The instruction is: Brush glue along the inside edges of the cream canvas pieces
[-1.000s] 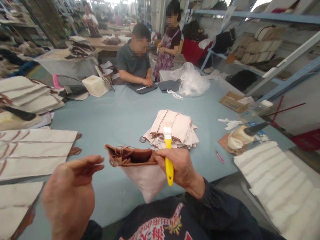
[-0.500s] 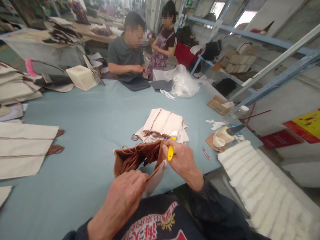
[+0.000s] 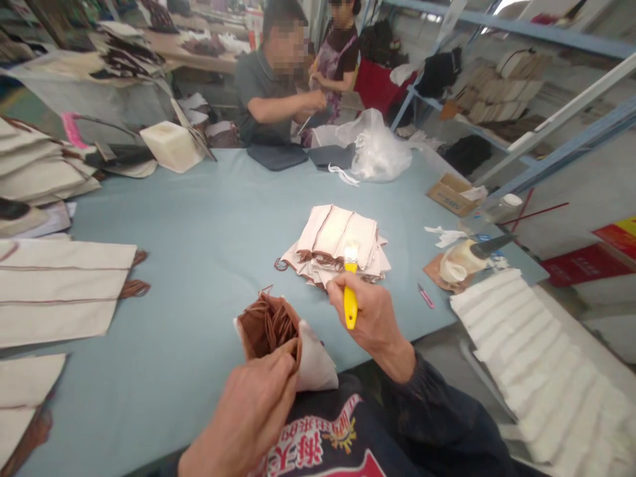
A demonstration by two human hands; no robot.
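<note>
My left hand [image 3: 256,404] is closed on the near edge of a cream fabric pouch [image 3: 318,361], whose brown-lined mouth is open and shows brown cords inside. A yellow-handled brush [image 3: 350,298] is held in my right hand [image 3: 370,318], its pale bristles pointing away from me. Beyond the brush lies a pile of cream pouches [image 3: 338,232] with brown edging, and the bristles overlap it in view. Whether they touch it I cannot tell.
Cream panels [image 3: 64,285] lie at left, below a taller stack [image 3: 40,165]. A glue container [image 3: 460,262], pink snips [image 3: 426,296] and a cardboard box [image 3: 454,194] are at right. White padding [image 3: 541,358] hangs beside the table. Two people are across it; one [image 3: 273,86] works near dark pieces.
My right hand has come off the pouch, and the brush now points away toward the pile. The pouch's mouth has narrowed in my left hand. The seated person's arm has risen.
</note>
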